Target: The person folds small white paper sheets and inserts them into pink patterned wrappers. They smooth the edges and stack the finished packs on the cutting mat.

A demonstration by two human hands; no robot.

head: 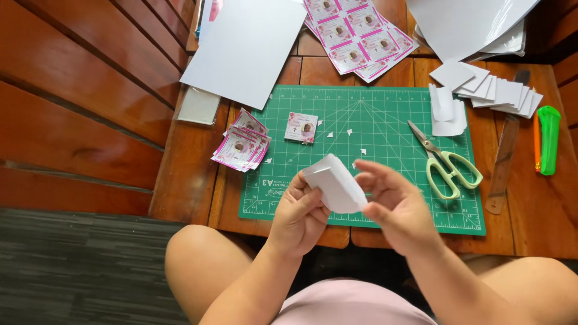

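- Your left hand [299, 212] has its grip clamped on a white folded card [335, 183], held above the near edge of the green mat [385, 150]
- Your right hand [394, 201] touches the card's right end, fingers loosely apart
- Scissors [448, 165] lie on the mat to the right
- A stack of pink cards [241, 147] lies on the bench, left of the mat

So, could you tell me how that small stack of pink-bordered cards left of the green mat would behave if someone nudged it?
The pink-bordered cards already lie fanned and askew, so a push would probably spread them further. They look thin and light, likely bending if lifted by one edge. On the smooth wooden table they would probably slide easily.
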